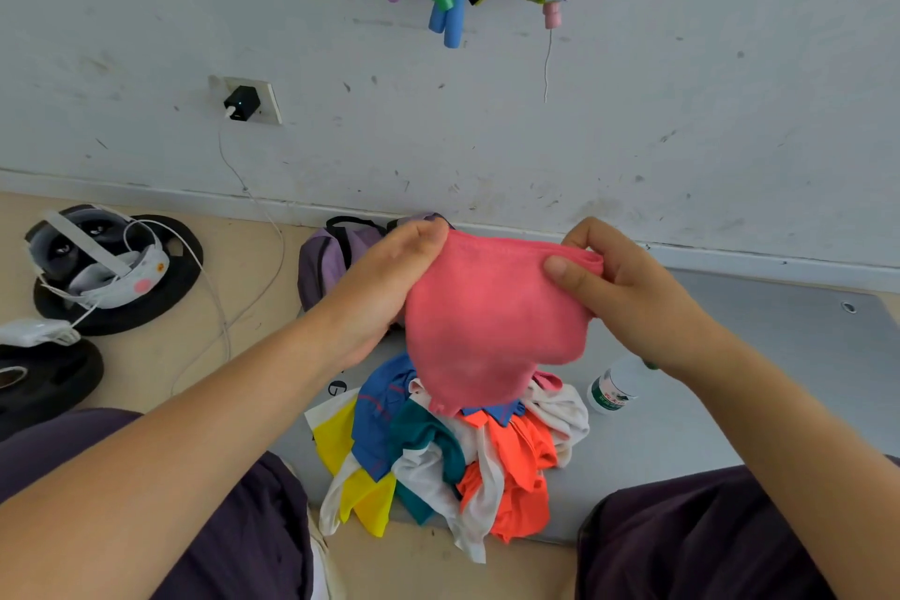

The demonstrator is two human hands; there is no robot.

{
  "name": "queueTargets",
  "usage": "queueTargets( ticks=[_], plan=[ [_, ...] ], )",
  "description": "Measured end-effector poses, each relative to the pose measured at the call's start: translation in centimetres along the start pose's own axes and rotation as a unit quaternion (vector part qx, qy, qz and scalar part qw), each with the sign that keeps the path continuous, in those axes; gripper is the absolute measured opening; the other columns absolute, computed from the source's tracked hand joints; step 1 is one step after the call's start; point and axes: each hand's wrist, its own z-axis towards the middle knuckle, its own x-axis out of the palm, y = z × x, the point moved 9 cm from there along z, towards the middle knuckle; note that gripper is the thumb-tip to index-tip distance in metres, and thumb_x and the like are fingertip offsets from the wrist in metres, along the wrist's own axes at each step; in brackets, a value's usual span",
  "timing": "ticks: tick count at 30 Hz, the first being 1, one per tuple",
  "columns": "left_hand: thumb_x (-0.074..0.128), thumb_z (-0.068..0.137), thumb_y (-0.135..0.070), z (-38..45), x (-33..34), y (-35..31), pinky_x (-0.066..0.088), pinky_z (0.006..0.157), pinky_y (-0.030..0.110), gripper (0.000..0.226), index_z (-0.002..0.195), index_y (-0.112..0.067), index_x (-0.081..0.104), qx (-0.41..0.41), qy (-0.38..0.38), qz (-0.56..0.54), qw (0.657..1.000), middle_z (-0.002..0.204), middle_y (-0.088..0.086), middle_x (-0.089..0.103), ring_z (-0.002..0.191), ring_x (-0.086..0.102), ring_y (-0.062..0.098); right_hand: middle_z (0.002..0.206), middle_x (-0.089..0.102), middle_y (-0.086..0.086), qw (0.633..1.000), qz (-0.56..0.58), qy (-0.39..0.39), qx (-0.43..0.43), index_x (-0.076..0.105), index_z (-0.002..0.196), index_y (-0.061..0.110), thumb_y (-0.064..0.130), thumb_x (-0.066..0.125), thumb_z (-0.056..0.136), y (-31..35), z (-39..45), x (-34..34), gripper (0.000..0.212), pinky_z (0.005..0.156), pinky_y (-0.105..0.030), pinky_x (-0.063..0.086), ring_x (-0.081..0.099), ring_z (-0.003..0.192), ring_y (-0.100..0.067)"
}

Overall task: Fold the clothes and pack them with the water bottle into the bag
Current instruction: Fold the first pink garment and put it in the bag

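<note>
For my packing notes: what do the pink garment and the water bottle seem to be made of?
Pink garment: seems a soft, matte knit fabric; it hangs limp between both hands, with a stitched hem. Water bottle: likely clear glossy plastic; see-through body, green-and-white label.

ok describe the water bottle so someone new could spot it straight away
Start at the grey mat below the wall, then find the pile of clothes on it. The bottle lies just right of the pile: the only clear plastic thing there, with a green and white label.

You get a single wide-angle view from your head, looking forward and steeply down, close over your lap and the grey mat (759, 356) on the floor, with the wall (487, 122) filling its upper half.
</note>
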Motion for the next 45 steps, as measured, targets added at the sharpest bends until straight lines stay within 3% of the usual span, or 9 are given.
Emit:
queueTargets(
  ticks=[2, 5, 8, 11, 21, 27, 31, 36, 45],
  plan=[
    [0.078, 0.052, -0.075, -0.3, 1.7, 1.1, 0.053, 0.085, 0.022, 0.072, 0.105, -0.026, 0.073, -0.036, 0.092, 0.055, 0.994, 0.108, -0.003, 0.074, 0.101, 0.068, 0.010, 0.060, 0.048, 0.014, 0.999, 0.024, -0.032, 0.002, 0.051, 0.082, 0.018, 0.039, 0.060, 0.089, -0.1, 0.0, -0.7, 0.024, 0.053, -0.018, 0.041, 0.044, 0.057, -0.005],
    [0.086, 0.064, -0.046, -0.7, 2.3, 2.1, 0.053, 0.077, 0.016, 0.033, 0.092, -0.030, 0.078, -0.047, 0.116, 0.087, 0.988, 0.103, -0.007, 0.076, 0.098, 0.071, 0.007, 0.065, 0.054, 0.012, 0.990, 0.121, -0.061, 0.040, 0.056, 0.084, 0.018, 0.046, 0.064, 0.086, -1.1, 0.0, -1.0, 0.029, 0.056, -0.021, 0.044, 0.050, 0.060, -0.005],
    [0.075, 0.073, -0.035, -0.4, 1.5, 2.0, 0.055, 0.078, 0.019, 0.023, 0.093, -0.025, 0.079, -0.030, 0.072, 0.004, 0.997, 0.105, -0.001, 0.076, 0.099, 0.071, 0.012, 0.100, 0.072, 0.004, 0.962, 0.252, 0.053, 0.093, 0.068, 0.102, 0.015, 0.056, 0.067, 0.078, -1.9, -0.1, 1.4, 0.047, 0.079, -0.028, 0.055, 0.068, 0.092, -0.010],
    [0.070, 0.077, -0.038, -0.1, 1.0, 1.4, 0.056, 0.076, 0.020, 0.022, 0.093, -0.024, 0.079, -0.033, 0.051, -0.058, 0.996, 0.105, 0.000, 0.076, 0.097, 0.071, 0.012, 0.120, 0.070, -0.003, 0.964, 0.187, 0.145, 0.122, 0.065, 0.120, 0.011, 0.042, 0.067, 0.084, -2.7, -0.8, 3.5, 0.047, 0.099, -0.031, 0.050, 0.064, 0.115, -0.017],
    [0.061, 0.093, -0.012, -0.2, 0.5, 1.1, 0.056, 0.072, 0.020, 0.028, 0.119, -0.023, 0.061, -0.033, 0.026, -0.006, 0.999, 0.107, -0.006, 0.074, 0.097, 0.070, 0.008, 0.103, 0.074, -0.008, 0.976, 0.179, -0.029, 0.120, 0.071, 0.108, 0.021, 0.030, 0.066, 0.090, -3.3, -0.3, 0.8, 0.021, 0.082, -0.040, 0.053, 0.070, 0.093, -0.021],
    [0.061, 0.095, -0.016, 0.0, -0.7, 0.4, 0.057, 0.082, 0.034, 0.046, 0.138, -0.028, 0.047, -0.006, -0.056, -0.035, 0.998, 0.104, 0.007, 0.074, 0.092, 0.070, 0.016, 0.067, 0.069, 0.004, 0.973, 0.136, -0.145, 0.119, 0.050, 0.127, 0.038, 0.041, 0.074, 0.083, -3.7, -0.4, -1.1, 0.050, 0.072, -0.033, 0.058, 0.070, 0.074, -0.014],
    [0.059, 0.097, -0.019, -0.1, -0.6, 0.2, 0.051, 0.083, 0.033, 0.038, 0.130, -0.038, 0.058, -0.001, -0.040, -0.039, 0.998, 0.095, 0.011, 0.064, 0.086, 0.057, 0.017, 0.065, 0.056, -0.002, 0.970, 0.190, -0.113, 0.099, 0.068, 0.103, 0.031, 0.035, 0.071, 0.086, -3.0, -0.2, -0.8, 0.017, 0.058, -0.031, 0.046, 0.049, 0.059, -0.014],
    [0.072, 0.078, -0.003, -0.3, -0.5, -0.7, 0.056, 0.075, 0.022, 0.042, 0.115, -0.021, 0.067, 0.029, -0.015, -0.032, 0.999, 0.093, -0.001, 0.076, 0.085, 0.070, 0.011, 0.087, 0.073, -0.004, 0.941, 0.328, -0.025, 0.083, 0.066, 0.113, 0.018, 0.012, 0.073, 0.076, -2.2, 0.1, 0.3, 0.038, 0.071, -0.023, 0.054, 0.068, 0.081, -0.014],
    [0.076, 0.082, -0.007, -0.2, -2.1, -1.9, 0.052, 0.075, 0.011, 0.033, 0.108, -0.026, 0.070, 0.094, -0.080, 0.235, 0.964, 0.092, -0.009, 0.076, 0.085, 0.071, 0.001, 0.077, 0.073, 0.023, 0.996, -0.037, -0.075, 0.035, 0.070, 0.100, 0.030, 0.014, 0.077, 0.081, -0.9, 0.0, -1.1, 0.026, 0.066, 0.000, 0.042, 0.066, 0.072, 0.009]
  ],
)
